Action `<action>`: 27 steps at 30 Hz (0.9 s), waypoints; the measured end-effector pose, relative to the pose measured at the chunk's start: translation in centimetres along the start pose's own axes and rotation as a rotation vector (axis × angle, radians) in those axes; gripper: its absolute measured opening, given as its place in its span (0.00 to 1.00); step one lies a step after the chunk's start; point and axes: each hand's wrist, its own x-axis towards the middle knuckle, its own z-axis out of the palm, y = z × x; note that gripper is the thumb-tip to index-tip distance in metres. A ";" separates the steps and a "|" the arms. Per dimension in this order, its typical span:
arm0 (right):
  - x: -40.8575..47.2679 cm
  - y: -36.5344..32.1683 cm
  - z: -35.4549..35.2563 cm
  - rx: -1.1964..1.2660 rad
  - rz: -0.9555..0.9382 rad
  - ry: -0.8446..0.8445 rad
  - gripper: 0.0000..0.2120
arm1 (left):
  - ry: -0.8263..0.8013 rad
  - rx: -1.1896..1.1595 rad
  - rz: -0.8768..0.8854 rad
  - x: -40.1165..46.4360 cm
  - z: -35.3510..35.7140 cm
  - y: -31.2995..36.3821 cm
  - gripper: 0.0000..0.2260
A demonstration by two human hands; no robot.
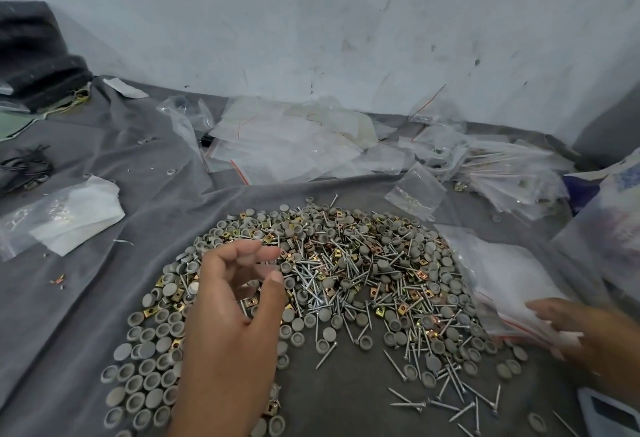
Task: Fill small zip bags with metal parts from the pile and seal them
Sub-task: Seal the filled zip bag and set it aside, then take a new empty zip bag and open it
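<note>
Zip bags (512, 284) stacked empty at 3 o'clock of parts pile (329, 280); right hand (568, 329) fingers flat on them, blurred; left hand (228, 301) loosely curled, holding nothing.

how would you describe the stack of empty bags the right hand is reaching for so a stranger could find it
Start at the big pile of screws and grey caps on the grey cloth. Follow its right edge to where the right hand touches a flat stack of clear bags. Unlike the loose bags scattered along the wall, these lie neatly stacked, red zip lines together.
</note>
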 end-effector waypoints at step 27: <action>-1.6 -23.3 -13.2 1.003 -0.231 0.152 0.25 | -0.305 0.085 -0.133 -1.3 0.4 1.9 0.25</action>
